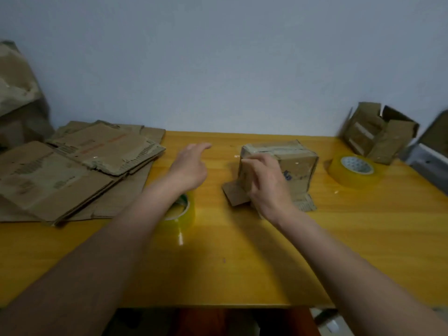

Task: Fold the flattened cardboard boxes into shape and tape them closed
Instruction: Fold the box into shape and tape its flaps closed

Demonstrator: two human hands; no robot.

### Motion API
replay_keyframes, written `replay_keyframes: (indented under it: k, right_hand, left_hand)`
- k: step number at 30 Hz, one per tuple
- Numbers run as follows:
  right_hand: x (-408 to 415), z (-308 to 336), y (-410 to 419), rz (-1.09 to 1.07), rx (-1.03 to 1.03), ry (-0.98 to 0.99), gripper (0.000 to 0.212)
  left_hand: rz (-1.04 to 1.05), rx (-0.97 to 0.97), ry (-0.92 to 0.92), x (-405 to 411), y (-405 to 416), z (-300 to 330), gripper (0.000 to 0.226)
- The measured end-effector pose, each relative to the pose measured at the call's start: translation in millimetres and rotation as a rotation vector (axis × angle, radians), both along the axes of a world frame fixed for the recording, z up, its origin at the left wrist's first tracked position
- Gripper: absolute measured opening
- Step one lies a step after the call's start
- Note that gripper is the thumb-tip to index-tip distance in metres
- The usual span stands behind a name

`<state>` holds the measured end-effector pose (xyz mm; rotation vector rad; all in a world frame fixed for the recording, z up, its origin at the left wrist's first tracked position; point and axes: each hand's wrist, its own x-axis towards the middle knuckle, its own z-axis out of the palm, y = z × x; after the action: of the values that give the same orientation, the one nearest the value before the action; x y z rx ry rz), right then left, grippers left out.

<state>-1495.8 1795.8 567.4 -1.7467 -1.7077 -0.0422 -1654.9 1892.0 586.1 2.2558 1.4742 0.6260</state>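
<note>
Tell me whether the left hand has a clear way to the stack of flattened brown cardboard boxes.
Probably yes. The left hand hovers open, holding nothing, above the yellow wooden table; the stack of flattened brown cardboard boxes lies just to its left, with nothing standing between them.

So the surface [242, 263] backs right up to the wall. Stack of flattened boxes [80, 166] sits on the far left, and a folded box [286, 163] stands about middle, toward the back. The right hand [266, 185] rests on its near left side, the left hand [189, 166] hangs over the surface between stack and box. One tape roll [180, 212] sits under the left forearm, another tape roll [354, 169] just right of the box. An open box [378, 132] sits behind that, in the far right corner.
</note>
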Motion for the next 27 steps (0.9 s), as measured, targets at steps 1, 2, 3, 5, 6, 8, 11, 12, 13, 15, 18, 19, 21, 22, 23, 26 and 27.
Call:
replay_keyframes:
  k: [1, 2, 3, 5, 6, 8, 11, 12, 13, 15, 18, 19, 21, 22, 23, 26, 27]
  right_hand:
    - [13.0, 1.0, -2.9, -0.068, -0.010, 0.025, 0.040]
    - [24.8, 0.9, -5.9, -0.113, -0.035, 0.046, 0.044]
    - [34.9, -0.3, -9.2, -0.136, -0.061, 0.059, 0.047]
    - [51.4, -4.9, -14.2, -0.146, -0.106, 0.078, 0.050]
    - [57.1, -7.2, -16.1, -0.142, -0.124, 0.097, 0.049]
    - [64.4, -10.0, -15.6, -0.132, -0.143, 0.151, 0.042]
    - [67.3, -9.2, -4.9, -0.135, -0.173, 0.241, 0.040]
    - [67.7, -7.5, 0.1, -0.141, -0.178, 0.296, 0.041]
    - [68.1, -5.8, 5.2, -0.143, -0.180, 0.343, 0.042]
    - [66.7, -0.6, 14.0, -0.125, -0.180, 0.398, 0.043]
    - [64.2, 12.2, 27.3, -0.078, -0.200, 0.614, 0.050]
    - [63.6, 15.1, 32.3, -0.060, -0.219, 0.652, 0.052]
    - [61.7, 13.0, 40.5, -0.007, -0.235, 0.582, 0.054]
    - [61.8, 7.8, 43.2, 0.013, -0.214, 0.530, 0.053]
    - [62.3, 0.7, 43.3, 0.028, -0.173, 0.499, 0.051]
    - [65.5, -19.6, 42.7, 0.074, -0.007, 0.556, 0.044]
    - [65.7, -24.3, 43.9, 0.078, 0.044, 0.560, 0.044]
  left_hand:
    - [-0.057, -0.021, -0.032, 19.6, 5.5, 3.7, 0.057]
    - [-0.107, -0.066, -0.069, 38.0, 11.1, 6.9, 0.060]
    - [-0.148, -0.121, -0.106, 54.0, 16.8, 9.3, 0.062]
    - [-0.197, -0.217, -0.146, 79.0, 24.4, 11.4, 0.059]
    - [-0.208, -0.249, -0.150, 87.0, 26.2, 9.8, 0.055]
    - [-0.201, -0.284, -0.155, 96.0, 25.8, 3.6, 0.048]
    - [-0.165, -0.203, -0.134, 91.6, 17.5, -5.9, 0.042]
    - [-0.164, -0.155, -0.108, 86.1, 12.2, -7.9, 0.039]
    - [-0.179, -0.120, -0.095, 79.6, 6.2, -9.6, 0.037]
    - [-0.227, -0.126, -0.137, 66.4, -7.2, -9.5, 0.031]
    - [-0.284, -0.143, -0.193, 56.1, -19.7, -11.2, 0.021]
    - [-0.296, -0.139, -0.192, 54.9, -21.5, -14.3, 0.020]
    - [-0.307, -0.159, -0.217, 53.3, -24.3, -23.7, 0.023]
    - [-0.310, -0.178, -0.256, 53.1, -24.6, -29.4, 0.025]
    - [-0.310, -0.191, -0.302, 53.2, -24.5, -35.1, 0.026]
    - [-0.306, -0.168, -0.381, 51.9, -22.4, -47.1, 0.032]
    - [-0.299, -0.137, -0.373, 51.6, -21.4, -49.5, 0.034]
